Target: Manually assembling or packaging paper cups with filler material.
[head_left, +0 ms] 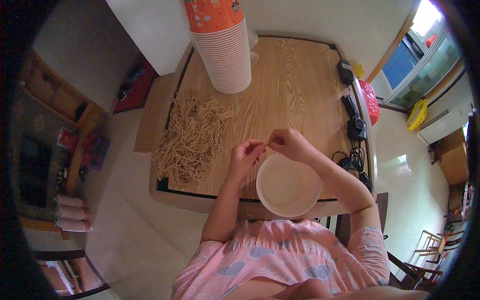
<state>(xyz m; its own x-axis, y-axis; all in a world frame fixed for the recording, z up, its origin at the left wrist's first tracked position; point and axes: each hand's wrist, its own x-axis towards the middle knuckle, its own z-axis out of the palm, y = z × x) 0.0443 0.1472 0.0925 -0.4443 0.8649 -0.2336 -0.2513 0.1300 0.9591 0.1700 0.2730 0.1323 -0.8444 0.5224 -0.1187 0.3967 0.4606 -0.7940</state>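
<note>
Over the table, my left hand and my right hand meet at their fingertips, both pinched closed. Between them is a thin tan string, mostly hidden by the fingers; its loose end dangles below my left hand past the table's front edge. Under my right hand and wrist a round white tub stands at the near edge, its mouth facing up. A tangled heap of tan strings lies to the left of my left hand.
A tall stack of nested paper tubs, white-rimmed with orange showing at the top, stands at the back of the wooden table. Black power adapters and coiled cables lie along the right edge. A red stool is beyond it.
</note>
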